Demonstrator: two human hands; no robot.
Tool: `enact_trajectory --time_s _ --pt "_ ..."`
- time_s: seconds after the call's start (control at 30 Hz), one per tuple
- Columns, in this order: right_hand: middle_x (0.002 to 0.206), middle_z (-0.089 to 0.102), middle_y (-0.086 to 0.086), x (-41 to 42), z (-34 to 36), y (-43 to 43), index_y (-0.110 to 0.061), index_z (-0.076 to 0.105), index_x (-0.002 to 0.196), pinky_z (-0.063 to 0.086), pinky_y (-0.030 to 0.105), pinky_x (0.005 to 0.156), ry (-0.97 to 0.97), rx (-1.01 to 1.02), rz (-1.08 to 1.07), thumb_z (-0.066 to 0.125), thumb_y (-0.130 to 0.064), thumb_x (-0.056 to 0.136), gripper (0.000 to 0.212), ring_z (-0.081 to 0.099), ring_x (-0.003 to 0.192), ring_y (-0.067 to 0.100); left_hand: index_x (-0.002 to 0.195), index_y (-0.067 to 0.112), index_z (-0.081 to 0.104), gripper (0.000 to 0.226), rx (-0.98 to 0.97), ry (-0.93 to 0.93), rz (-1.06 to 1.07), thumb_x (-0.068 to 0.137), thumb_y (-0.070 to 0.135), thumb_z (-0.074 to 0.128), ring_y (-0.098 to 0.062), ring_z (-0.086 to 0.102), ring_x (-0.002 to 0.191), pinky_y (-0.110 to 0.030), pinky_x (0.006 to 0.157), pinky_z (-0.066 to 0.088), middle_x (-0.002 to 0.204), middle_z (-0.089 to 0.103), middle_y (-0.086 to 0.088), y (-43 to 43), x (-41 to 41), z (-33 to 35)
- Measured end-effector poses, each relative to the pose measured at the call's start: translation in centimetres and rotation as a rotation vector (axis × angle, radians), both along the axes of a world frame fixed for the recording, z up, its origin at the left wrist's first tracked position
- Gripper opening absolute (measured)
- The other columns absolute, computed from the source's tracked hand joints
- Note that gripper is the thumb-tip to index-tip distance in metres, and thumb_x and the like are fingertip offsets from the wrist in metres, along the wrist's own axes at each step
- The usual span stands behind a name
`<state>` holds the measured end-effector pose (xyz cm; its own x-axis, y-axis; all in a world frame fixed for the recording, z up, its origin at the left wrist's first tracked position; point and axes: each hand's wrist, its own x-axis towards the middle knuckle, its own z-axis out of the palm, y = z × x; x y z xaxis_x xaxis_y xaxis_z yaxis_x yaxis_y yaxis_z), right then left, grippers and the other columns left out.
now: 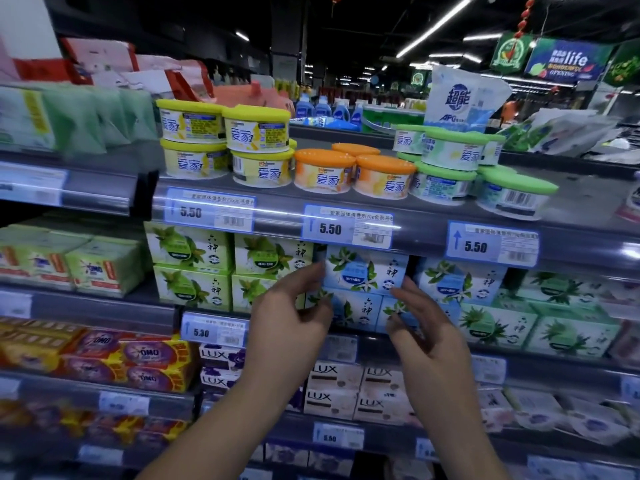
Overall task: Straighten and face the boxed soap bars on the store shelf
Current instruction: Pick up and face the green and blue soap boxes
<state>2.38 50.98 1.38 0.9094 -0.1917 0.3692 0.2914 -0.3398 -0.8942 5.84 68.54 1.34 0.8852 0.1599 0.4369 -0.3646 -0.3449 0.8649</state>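
Your left hand [291, 306] and right hand [427, 327], fingers loosely spread and gripping nothing, flank the top blue soap box [367, 270]. It rests on lower blue boxes [356, 310], with green boxes [190, 247] to its left, on the middle shelf [104, 308]. Round tubs [325, 171] stand above; a dim aisle lies far behind.

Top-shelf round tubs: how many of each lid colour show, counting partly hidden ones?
Yellow-lid tubs: 5, one only a sliver behind the stack
Orange-lid tubs: 3
Green-lid tubs: 7, some partly hidden
Total: 15
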Motion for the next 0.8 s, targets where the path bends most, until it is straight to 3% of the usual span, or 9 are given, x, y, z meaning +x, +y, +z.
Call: enact_trajectory --time_s 0.13,0.2,0.33,0.43,0.53,0.6,0.7,0.73,0.8 --pt "0.144 0.054 -0.026 -1.1 0.2 0.6 -0.038 0.068 0.114 0.044 -0.005 0.077 -0.085 -0.025 -0.093 0.063 -0.008 0.1 0.033 0.052 0.11 -0.028 0.137 0.034 0.064 0.048 0.03 0.018 -0.07 0.093 0.016 0.071 0.032 0.054 0.092 0.007 0.069 0.042 0.12 0.067 0.022 0.8 -0.2 0.2" --pt "0.133 0.061 -0.026 -1.6 0.7 1.7 -0.041 0.066 0.107 0.046 -0.002 0.078 -0.147 -0.061 -0.111 0.064 -0.006 0.098 0.036 0.057 0.11 -0.02 0.132 0.039 0.065 0.045 0.036 -0.008 -0.063 0.093 0.016 0.071 0.025 0.058 0.096 0.002 0.069 0.046 0.116 0.067 0.026 1.8 -0.6 0.5" --pt "0.106 0.07 -0.024 -1.3 1.8 5.8 -0.049 0.063 0.107 0.051 0.014 0.058 -0.09 -0.112 0.025 0.063 -0.017 0.097 0.033 0.066 0.074 -0.006 0.12 0.039 0.061 0.041 -0.073 -0.129 0.113 0.091 0.012 0.069 0.003 0.063 0.102 -0.017 0.068 0.054 0.114 0.063 0.016 5.3 -0.9 0.4" --pt "0.095 0.072 -0.014 0.4 2.2 8.8 -0.052 0.054 0.112 0.049 0.013 0.055 0.051 -0.165 0.131 0.064 -0.02 0.096 0.037 0.065 0.074 -0.005 0.13 0.037 0.052 0.048 -0.08 -0.117 0.169 0.091 0.013 0.068 0.002 0.061 0.106 -0.027 0.078 0.058 0.125 0.053 0.017 7.5 -0.6 0.1" --pt "0.097 0.066 -0.018 1.9 1.9 11.0 -0.05 0.044 0.115 0.051 0.014 0.055 0.124 -0.235 0.152 0.064 -0.023 0.093 0.04 0.064 0.083 -0.01 0.141 0.033 0.048 0.057 -0.026 -0.075 0.145 0.092 0.01 0.068 0.008 0.059 0.108 -0.031 0.082 0.061 0.128 0.049 0.022 8.1 -0.4 0.2" --pt "0.117 0.053 -0.023 2.4 1.6 12.0 -0.047 0.04 0.116 0.05 0.008 0.057 0.118 -0.285 0.125 0.065 -0.024 0.093 0.04 0.059 0.089 -0.016 0.146 0.029 0.048 0.062 -0.001 -0.074 0.138 0.091 0.009 0.068 0.011 0.059 0.107 -0.034 0.084 0.061 0.124 0.049 0.027 8.1 -0.4 0.3" --pt "0.144 0.037 -0.013 2.8 1.1 12.9 -0.044 0.04 0.111 0.046 0.002 0.062 0.08 -0.29 0.071 0.067 -0.022 0.093 0.039 0.056 0.094 -0.017 0.148 0.028 0.048 0.064 0.03 -0.078 0.142 0.089 0.011 0.068 0.014 0.058 0.105 -0.032 0.083 0.06 0.122 0.048 0.034 8.2 -0.2 0.6" --pt "0.14 0.046 -0.006 2.9 1.0 13.0 -0.044 0.04 0.109 0.046 0.003 0.061 0.069 -0.269 0.064 0.067 -0.021 0.092 0.04 0.058 0.091 -0.014 0.148 0.028 0.049 0.064 0.04 -0.081 0.14 0.089 0.012 0.069 0.014 0.058 0.106 -0.032 0.084 0.06 0.123 0.049 0.033 8.3 -0.1 0.5" --pt "0.109 0.064 -0.003 3.0 0.9 13.2 -0.046 0.041 0.108 0.047 0.008 0.057 0.057 -0.201 0.06 0.068 -0.018 0.091 0.042 0.062 0.081 -0.007 0.148 0.027 0.049 0.064 0.04 -0.082 0.128 0.089 0.014 0.069 0.011 0.058 0.109 -0.036 0.087 0.06 0.127 0.056 0.023 8.6 0.1 0.4"
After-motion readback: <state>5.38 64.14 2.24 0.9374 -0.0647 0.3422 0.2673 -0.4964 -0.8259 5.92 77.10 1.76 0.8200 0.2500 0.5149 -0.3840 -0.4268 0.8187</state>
